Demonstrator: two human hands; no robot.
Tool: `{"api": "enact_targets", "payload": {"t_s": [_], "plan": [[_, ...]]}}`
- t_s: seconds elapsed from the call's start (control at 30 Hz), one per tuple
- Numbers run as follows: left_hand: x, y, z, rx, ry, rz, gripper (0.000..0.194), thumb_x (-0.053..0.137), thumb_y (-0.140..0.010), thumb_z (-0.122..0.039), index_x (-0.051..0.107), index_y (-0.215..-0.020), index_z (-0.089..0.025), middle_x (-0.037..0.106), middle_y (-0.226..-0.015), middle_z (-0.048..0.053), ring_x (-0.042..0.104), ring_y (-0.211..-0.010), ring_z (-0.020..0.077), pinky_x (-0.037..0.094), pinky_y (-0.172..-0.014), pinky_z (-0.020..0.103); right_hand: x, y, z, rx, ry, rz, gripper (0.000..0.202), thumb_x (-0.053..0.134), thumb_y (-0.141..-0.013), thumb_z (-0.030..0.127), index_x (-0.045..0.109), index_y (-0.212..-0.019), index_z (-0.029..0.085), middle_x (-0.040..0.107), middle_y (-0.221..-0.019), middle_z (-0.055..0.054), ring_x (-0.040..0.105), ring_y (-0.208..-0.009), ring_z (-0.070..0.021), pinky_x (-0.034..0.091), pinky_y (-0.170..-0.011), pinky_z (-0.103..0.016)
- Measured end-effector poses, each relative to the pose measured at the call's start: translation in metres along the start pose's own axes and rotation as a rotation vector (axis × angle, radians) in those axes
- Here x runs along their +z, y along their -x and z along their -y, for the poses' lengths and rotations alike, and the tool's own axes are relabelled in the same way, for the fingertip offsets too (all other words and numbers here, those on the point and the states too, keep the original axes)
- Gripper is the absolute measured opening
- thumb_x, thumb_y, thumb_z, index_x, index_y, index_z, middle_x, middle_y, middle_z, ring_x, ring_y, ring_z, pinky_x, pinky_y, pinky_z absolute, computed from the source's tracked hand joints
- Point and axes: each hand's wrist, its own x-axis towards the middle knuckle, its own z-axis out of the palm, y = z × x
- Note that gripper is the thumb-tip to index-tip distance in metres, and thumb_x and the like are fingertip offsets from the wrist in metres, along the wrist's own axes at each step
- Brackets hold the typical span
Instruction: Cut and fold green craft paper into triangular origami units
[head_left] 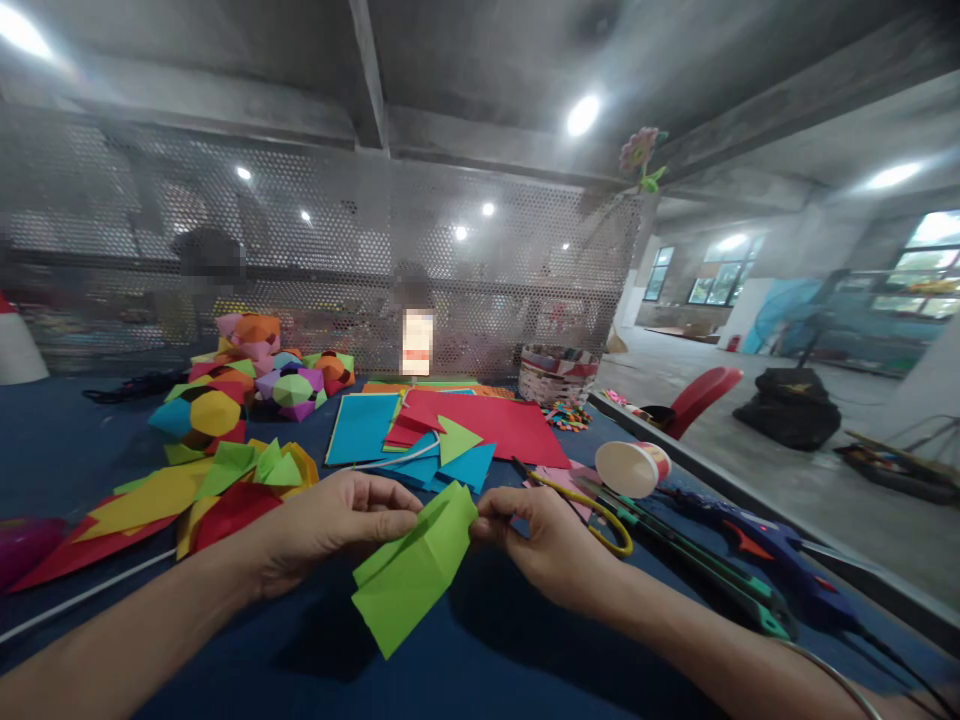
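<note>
Left hand point(341, 530) and right hand point(544, 540) pinch one green sheet point(416, 575); one cup point(631, 470) lies tipped.

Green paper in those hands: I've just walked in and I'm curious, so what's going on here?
A person's left hand and right hand are pinching a creased piece of green paper between them, above the blue tabletop. To the left lie loose coloured paper pieces, with multicoloured paper balls behind them. A large red sheet lies beyond the hands, and a cup rests on its side to the right.
</note>
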Motion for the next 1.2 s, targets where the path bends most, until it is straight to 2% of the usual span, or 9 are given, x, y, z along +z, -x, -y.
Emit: {"api": "enact_targets", "payload": {"t_s": [0.2,0.33,0.4,0.5,0.7,0.83,0.9,0.97,1.2], "plan": [[0.01,-0.002,0.001,0.045,-0.177,0.009,0.048,0.086,-0.066,-0.05,0.076,-0.102,-0.019,0.078,-0.093,0.003,0.067,-0.076,0.0185,0.046,-0.067,0.026,0.002,0.004,0.001,-0.118,0.14,-0.055,0.013,0.063,-0.094,0.027,0.073,-0.098,0.018,0.078,-0.095,-0.007,0.071,-0.088,-0.0216,0.054,-0.079,-0.033],[0.018,-0.001,0.002,0.134,-0.304,-0.033,0.041,0.077,-0.07,-0.039,0.074,-0.106,-0.02,0.079,-0.098,0.003,0.071,-0.088,0.0246,0.051,-0.074,0.029,0.004,0.007,0.004,-0.257,0.165,-0.144,0.075,0.085,-0.079,0.044,0.052,-0.143,0.023,0.063,-0.135,-0.013,0.063,-0.118,-0.0276,0.054,-0.098,-0.042],[0.02,0.001,0.002,0.194,-0.373,-0.056,0.036,0.072,-0.073,-0.031,0.074,-0.107,-0.021,0.078,-0.099,0.002,0.07,-0.092,0.0246,0.05,-0.077,0.029,0.004,0.009,0.006,-0.358,0.206,-0.129,0.062,0.085,-0.081,0.041,0.06,-0.135,0.025,0.059,-0.136,-0.012,0.06,-0.123,-0.0278,0.052,-0.103,-0.044],[0.019,0.002,0.001,0.287,-0.51,-0.109,0.033,0.065,-0.076,-0.025,0.074,-0.107,-0.022,0.078,-0.1,0.0,0.071,-0.092,0.0232,0.052,-0.077,0.029,0.004,0.012,0.006,-0.535,0.316,-0.125,0.008,0.073,-0.089,0.021,0.074,-0.097,0.023,0.065,-0.125,-0.008,0.061,-0.116,-0.0252,0.05,-0.101,-0.042],[0.01,-0.004,0.009,0.431,-0.676,-0.352,0.038,0.064,-0.08,-0.028,0.068,-0.117,-0.02,0.074,-0.112,0.009,0.068,-0.108,0.03,0.052,-0.094,0.041,0.007,0.018,0.002,-0.758,0.619,0.086,0.021,0.051,-0.096,0.01,0.069,-0.097,0.021,0.078,-0.109,-0.005,0.066,-0.106,-0.0197,0.044,-0.101,-0.04],[0.017,0.006,0.022,0.758,-0.914,-0.443,0.027,0.055,-0.092,-0.019,0.069,-0.115,-0.021,0.067,-0.128,0.011,0.057,-0.127,0.0293,0.041,-0.112,0.045,0.009,0.019,0.001,-0.753,0.651,0.144,0.026,0.045,-0.103,0.012,0.069,-0.095,0.02,0.079,-0.095,-0.007,0.069,-0.1,-0.0192,0.047,-0.098,-0.038],[0.024,0.017,0.03,0.977,-1.088,-0.348,0.024,0.049,-0.099,-0.014,0.069,-0.112,-0.022,0.071,-0.115,0.009,0.066,-0.109,0.0229,0.05,-0.099,0.035,0.009,0.019,0.002,-0.737,0.634,0.177,0.03,0.043,-0.104,0.012,0.069,-0.092,0.021,0.078,-0.091,-0.007,0.07,-0.098,-0.0191,0.05,-0.096,-0.036],[0.028,0.028,0.037,1.036,-1.127,-0.195,0.024,0.049,-0.099,-0.013,0.069,-0.111,-0.021,0.074,-0.109,0.008,0.07,-0.1,0.0206,0.054,-0.089,0.028,0.009,0.02,0.003,-0.73,0.59,0.212,0.031,0.041,-0.103,0.011,0.069,-0.092,0.019,0.079,-0.093,-0.008,0.071,-0.095,-0.0191,0.052,-0.092,-0.034],[0.019,0.041,0.057,0.928,-1.087,-0.036,0.031,0.062,-0.091,-0.014,0.069,-0.117,-0.028,0.078,-0.114,0.003,0.075,-0.099,0.0197,0.058,-0.09,0.023,0.002,0.02,0.003,-0.549,0.254,0.292,0.02,0.053,-0.096,0.008,0.071,-0.102,0.017,0.078,-0.104,-0.008,0.072,-0.095,-0.0188,0.056,-0.086,-0.031]]}}
